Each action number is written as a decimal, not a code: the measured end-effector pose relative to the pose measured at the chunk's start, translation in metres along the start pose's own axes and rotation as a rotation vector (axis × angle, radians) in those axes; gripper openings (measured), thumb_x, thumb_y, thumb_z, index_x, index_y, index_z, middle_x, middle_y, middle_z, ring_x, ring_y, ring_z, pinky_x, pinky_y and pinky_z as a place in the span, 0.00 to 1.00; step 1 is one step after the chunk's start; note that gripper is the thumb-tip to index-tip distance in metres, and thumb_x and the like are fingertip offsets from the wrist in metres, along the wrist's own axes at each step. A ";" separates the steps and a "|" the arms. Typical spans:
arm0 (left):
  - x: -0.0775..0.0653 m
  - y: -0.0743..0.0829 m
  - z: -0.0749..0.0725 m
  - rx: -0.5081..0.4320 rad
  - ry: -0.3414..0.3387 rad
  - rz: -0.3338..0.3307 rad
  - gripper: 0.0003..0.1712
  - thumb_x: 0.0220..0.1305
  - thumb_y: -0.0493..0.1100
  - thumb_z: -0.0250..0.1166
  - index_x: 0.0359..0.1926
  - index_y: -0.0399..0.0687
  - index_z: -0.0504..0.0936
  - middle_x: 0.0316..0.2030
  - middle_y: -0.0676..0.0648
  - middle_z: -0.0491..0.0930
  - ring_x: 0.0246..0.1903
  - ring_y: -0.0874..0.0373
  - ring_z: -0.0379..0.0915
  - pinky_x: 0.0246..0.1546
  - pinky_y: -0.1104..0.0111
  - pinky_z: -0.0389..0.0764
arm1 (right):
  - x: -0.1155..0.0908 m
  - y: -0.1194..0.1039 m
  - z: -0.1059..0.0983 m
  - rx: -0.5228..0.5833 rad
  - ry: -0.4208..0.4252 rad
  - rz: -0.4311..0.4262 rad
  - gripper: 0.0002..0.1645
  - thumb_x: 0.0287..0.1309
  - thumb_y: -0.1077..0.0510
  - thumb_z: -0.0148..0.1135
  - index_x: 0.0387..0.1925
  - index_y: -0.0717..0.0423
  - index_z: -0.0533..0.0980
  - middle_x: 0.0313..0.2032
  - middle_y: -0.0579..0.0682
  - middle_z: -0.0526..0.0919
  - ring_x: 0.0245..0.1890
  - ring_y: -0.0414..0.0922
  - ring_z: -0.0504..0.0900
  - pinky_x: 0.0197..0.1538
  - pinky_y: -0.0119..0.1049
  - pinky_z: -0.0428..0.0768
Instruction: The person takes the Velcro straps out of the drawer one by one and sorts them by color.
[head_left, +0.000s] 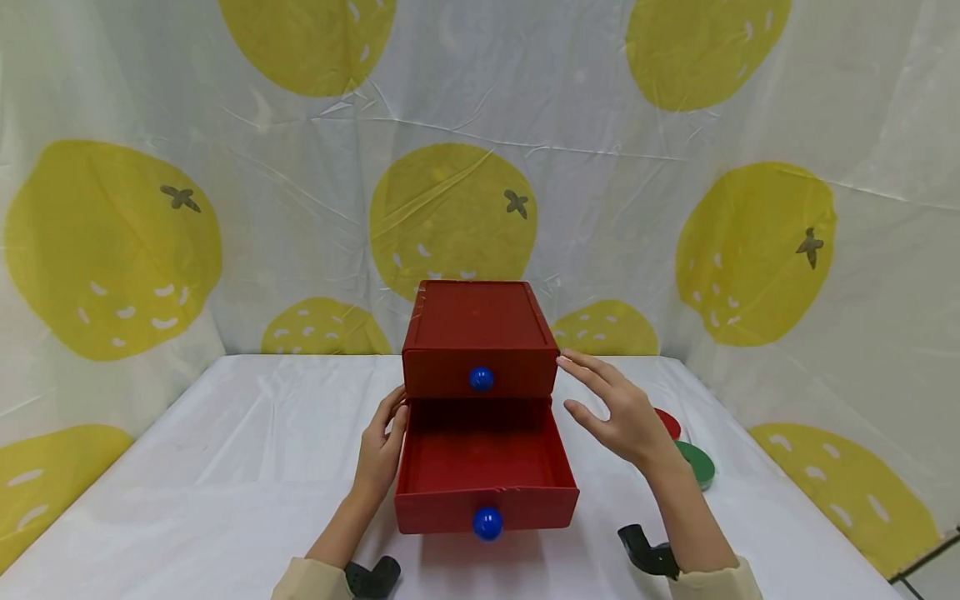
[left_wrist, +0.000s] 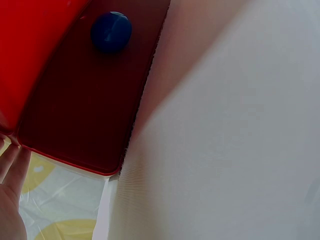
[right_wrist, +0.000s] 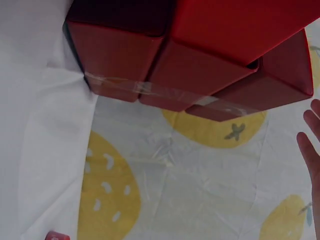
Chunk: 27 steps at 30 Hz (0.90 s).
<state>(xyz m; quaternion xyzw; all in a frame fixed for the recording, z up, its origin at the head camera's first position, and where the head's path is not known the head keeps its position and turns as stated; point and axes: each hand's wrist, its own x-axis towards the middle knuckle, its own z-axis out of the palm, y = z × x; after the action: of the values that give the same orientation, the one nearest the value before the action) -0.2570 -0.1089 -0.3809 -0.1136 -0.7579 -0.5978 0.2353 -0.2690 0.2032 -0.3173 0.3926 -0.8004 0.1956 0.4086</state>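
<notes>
A red drawer unit (head_left: 476, 317) stands in the middle of the table. Its upper drawer (head_left: 442, 372) is pushed in and has a blue knob (head_left: 482, 379). Below, a red drawer (head_left: 435, 510) is pulled far out, with a bare inside and its own blue knob (head_left: 487, 523). My left hand (head_left: 378, 450) rests against the unit's left side, fingers extended. My right hand (head_left: 626, 417) is spread beside the upper right front corner, fingertips close to it and holding nothing. Stacked red casings (right_wrist: 200, 75) joined by clear tape show in the right wrist view.
Right of the unit, partly behind my right forearm, lie a green disc (head_left: 699, 463) and a red disc (head_left: 667, 423). White cloth (head_left: 247, 467) covers the table. A curtain (head_left: 585, 217) with yellow fruit hangs behind. Black devices (head_left: 648, 552) sit at both wrists.
</notes>
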 end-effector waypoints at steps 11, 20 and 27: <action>0.000 0.001 0.000 0.007 0.002 -0.002 0.21 0.68 0.40 0.49 0.61 0.46 0.68 0.58 0.45 0.72 0.47 0.84 0.64 0.44 0.80 0.74 | 0.010 -0.038 -0.014 0.107 -0.406 0.313 0.32 0.55 0.42 0.58 0.62 0.35 0.64 0.62 0.44 0.67 0.62 0.48 0.66 0.50 0.49 0.77; 0.002 -0.017 0.003 -0.009 0.007 0.055 0.20 0.68 0.39 0.49 0.60 0.47 0.68 0.57 0.45 0.72 0.48 0.81 0.65 0.43 0.78 0.76 | 0.008 -0.050 -0.007 0.088 -0.477 0.281 0.31 0.54 0.39 0.57 0.60 0.34 0.66 0.61 0.42 0.69 0.60 0.46 0.70 0.50 0.46 0.77; 0.005 -0.028 0.004 -0.008 0.023 0.052 0.20 0.68 0.42 0.50 0.60 0.51 0.68 0.57 0.48 0.72 0.49 0.79 0.66 0.43 0.77 0.76 | 0.011 -0.067 0.005 0.112 -0.561 0.184 0.28 0.54 0.39 0.57 0.57 0.37 0.70 0.57 0.39 0.73 0.57 0.42 0.72 0.51 0.43 0.77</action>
<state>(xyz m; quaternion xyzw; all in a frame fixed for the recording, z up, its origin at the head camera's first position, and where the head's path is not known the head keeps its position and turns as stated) -0.2753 -0.1133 -0.4031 -0.1276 -0.7495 -0.5957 0.2590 -0.2231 0.1535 -0.3118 0.3791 -0.9022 0.1595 0.1300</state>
